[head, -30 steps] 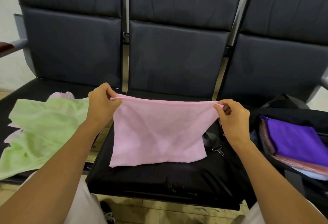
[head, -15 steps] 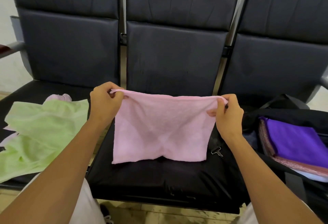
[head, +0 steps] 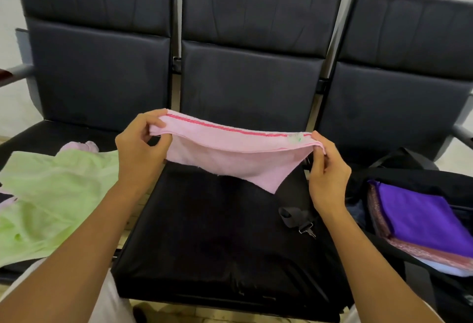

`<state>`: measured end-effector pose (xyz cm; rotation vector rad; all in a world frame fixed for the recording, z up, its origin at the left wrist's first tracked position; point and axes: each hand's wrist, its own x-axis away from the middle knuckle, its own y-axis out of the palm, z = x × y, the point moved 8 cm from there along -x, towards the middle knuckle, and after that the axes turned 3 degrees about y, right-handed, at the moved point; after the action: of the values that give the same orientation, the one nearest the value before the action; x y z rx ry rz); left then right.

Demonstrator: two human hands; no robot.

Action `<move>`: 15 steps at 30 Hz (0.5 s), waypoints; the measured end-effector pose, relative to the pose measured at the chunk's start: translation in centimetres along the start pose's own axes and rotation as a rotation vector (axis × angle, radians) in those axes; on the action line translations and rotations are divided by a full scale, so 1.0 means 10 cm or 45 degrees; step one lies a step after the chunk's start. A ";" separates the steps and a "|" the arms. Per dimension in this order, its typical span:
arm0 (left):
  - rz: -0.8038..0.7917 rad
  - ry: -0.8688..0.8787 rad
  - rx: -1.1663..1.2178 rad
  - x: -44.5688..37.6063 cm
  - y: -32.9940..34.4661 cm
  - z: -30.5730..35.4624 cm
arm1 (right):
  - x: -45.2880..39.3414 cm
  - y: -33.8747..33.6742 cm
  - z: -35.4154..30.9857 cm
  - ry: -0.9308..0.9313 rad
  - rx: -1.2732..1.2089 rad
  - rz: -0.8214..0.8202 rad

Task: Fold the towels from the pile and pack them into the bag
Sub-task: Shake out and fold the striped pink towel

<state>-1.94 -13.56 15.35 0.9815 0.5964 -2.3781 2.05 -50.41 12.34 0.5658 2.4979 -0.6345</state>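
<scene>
Lifted now clear of the middle seat (head: 217, 233) where a second ago the lower edge draped on it, pink towel (head: 230, 154) stretched level between left hand (head: 139, 143) and right hand (head: 327, 169), each pinching a top corner between thumb and curled fingers, lower corner hanging below and between the fingers; probably a fold in the air just starting. Counted: one pink towel held, one green towel (head: 51, 194) with a pale pink one (head: 79, 146) behind it out beyond the left fingers. One open bag (head: 409, 177) beyond the right fingers holding a purple towel (head: 422, 215) on at least two more folded layers, exact number unclear.
</scene>
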 end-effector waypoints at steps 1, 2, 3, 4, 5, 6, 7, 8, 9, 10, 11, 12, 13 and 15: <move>0.005 -0.013 0.001 0.01 -0.02 0.01 | 0.01 -0.02 -0.03 -0.012 0.004 -0.003; 0.024 -0.021 -0.011 0.02 -0.04 0.03 | 0.01 -0.03 -0.04 -0.029 -0.005 0.000; 0.056 -0.028 -0.035 0.03 -0.08 0.04 | 0.04 -0.04 -0.07 -0.046 -0.024 0.008; 0.092 -0.036 -0.052 0.03 -0.12 0.06 | 0.05 -0.06 -0.08 -0.049 -0.035 0.022; 0.124 -0.054 -0.071 0.04 -0.15 0.08 | 0.07 -0.07 -0.08 -0.039 -0.042 0.030; 0.145 -0.080 -0.100 0.06 -0.18 0.08 | 0.08 -0.06 -0.10 -0.033 -0.049 0.027; 0.156 -0.108 -0.141 0.08 -0.20 0.06 | 0.10 -0.03 -0.12 -0.029 -0.047 0.010; 0.156 -0.131 -0.184 0.13 -0.21 0.03 | 0.13 0.00 -0.13 -0.017 -0.037 -0.016; 0.157 -0.150 -0.219 0.16 -0.21 -0.01 | 0.15 0.04 -0.14 0.007 -0.019 -0.037; 0.148 -0.174 -0.245 0.20 -0.20 -0.06 | 0.18 0.06 -0.12 0.043 -0.006 -0.053; 0.135 -0.208 -0.255 0.22 -0.19 -0.11 | 0.20 0.09 -0.10 0.085 0.008 -0.066; 0.118 -0.245 -0.253 0.24 -0.17 -0.16 | 0.21 0.12 -0.06 0.131 0.028 -0.078; 0.099 -0.280 -0.248 0.25 -0.16 -0.22 | 0.20 0.15 -0.02 0.175 0.055 -0.088; 0.038 -0.345 -0.289 0.25 -0.13 -0.32 | 0.18 0.17 0.06 0.244 0.099 -0.098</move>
<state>-2.53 -11.43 11.72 0.5557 0.7205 -2.3026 1.72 -48.90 10.37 0.5858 2.6950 -0.7406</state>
